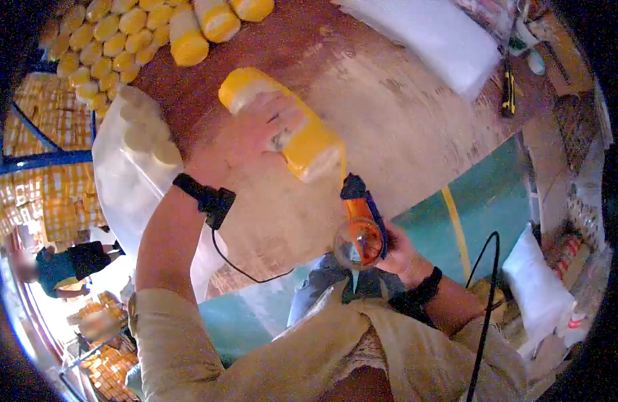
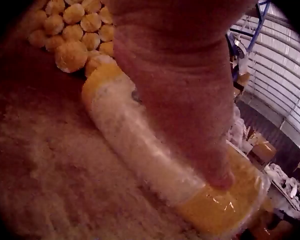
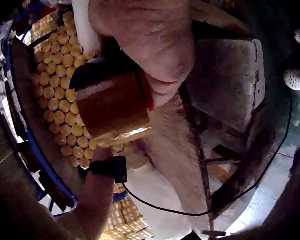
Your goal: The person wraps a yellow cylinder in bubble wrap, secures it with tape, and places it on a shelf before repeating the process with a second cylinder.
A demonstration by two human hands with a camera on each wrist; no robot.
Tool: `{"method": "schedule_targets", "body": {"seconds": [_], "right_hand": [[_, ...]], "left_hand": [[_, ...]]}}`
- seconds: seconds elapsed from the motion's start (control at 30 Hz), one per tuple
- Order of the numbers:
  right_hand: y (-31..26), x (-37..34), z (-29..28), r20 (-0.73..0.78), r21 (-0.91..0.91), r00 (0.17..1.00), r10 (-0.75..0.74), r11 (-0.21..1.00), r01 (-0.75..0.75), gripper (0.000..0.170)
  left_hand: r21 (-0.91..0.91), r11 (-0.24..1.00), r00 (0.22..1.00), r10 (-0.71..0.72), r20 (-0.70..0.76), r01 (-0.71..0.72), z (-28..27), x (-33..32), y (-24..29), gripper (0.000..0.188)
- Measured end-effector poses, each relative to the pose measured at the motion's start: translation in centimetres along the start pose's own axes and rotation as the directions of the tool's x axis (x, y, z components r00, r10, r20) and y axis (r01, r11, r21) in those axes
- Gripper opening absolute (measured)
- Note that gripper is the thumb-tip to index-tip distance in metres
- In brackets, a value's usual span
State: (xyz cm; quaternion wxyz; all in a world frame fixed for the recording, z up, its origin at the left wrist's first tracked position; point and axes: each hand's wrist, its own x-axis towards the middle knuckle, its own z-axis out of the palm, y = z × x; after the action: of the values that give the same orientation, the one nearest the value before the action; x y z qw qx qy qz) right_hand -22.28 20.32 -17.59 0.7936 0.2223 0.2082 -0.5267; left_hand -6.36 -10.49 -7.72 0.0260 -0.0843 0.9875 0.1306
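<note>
A long cylindrical bundle (image 1: 317, 142), yellow at the ends and whitish between, lies slantwise on the brown worktop under clear wrapping. My left hand (image 1: 272, 117) lies across its middle and grips it; in the left wrist view a fingertip (image 2: 221, 181) presses near the yellow end. My right hand (image 1: 401, 256) holds an orange and dark blue tape gun (image 1: 361, 218) by its handle, just off the bundle's near end. A narrow strip of tape (image 1: 344, 162) runs from the gun's head up to that end. The right wrist view shows the gun's wide, brownish tape roll (image 3: 112, 107).
Several similar yellow-ended bundles (image 1: 131, 30) are stacked at the back left, beside a white plastic sack (image 1: 131, 134). White sheeting (image 1: 429, 43) and a yellow-black cutter (image 1: 508, 94) lie at the back right. A black cable (image 1: 486, 301) loops by my right arm. Another person (image 1: 71, 268) is at far left.
</note>
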Motion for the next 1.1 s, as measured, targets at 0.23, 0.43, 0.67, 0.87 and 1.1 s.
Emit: {"method": "schedule_targets", "body": {"seconds": [0.23, 0.43, 0.67, 0.87, 1.1], "right_hand": [[-0.7, -0.2, 0.3, 0.254, 0.261, 0.967, -0.011, 0.964, -0.058, 0.044], [3.0, 2.2, -1.6, 0.491, 0.354, 0.863, -0.118, 0.932, -0.075, 0.041], [12.7, 3.9, 1.1, 0.274, 0.262, 0.962, -0.023, 0.964, -0.052, 0.047], [17.5, 6.4, 3.6, 0.351, 0.319, 0.906, -0.238, 0.94, 0.124, 0.051], [20.0, 9.9, 4.9, 0.248, 0.401, 0.903, -0.351, 0.886, 0.235, 0.05]], "left_hand": [[0.27, 0.956, 0.987, 0.085, 0.133, -0.119, -0.4, 2.9, 0.3, 0.08], [0.296, 0.931, 0.949, 0.128, 0.287, -0.214, -0.3, 4.3, -0.9, 0.084], [0.225, 0.967, 0.983, 0.084, 0.16, -0.12, 0.4, 4.0, 0.1, 0.078], [0.261, 0.963, 0.991, 0.038, 0.13, -0.071, 0.9, 3.4, 1.3, 0.079], [0.219, 0.976, 0.995, -0.03, 0.093, 0.009, 1.7, 2.9, 2.3, 0.08]]}}
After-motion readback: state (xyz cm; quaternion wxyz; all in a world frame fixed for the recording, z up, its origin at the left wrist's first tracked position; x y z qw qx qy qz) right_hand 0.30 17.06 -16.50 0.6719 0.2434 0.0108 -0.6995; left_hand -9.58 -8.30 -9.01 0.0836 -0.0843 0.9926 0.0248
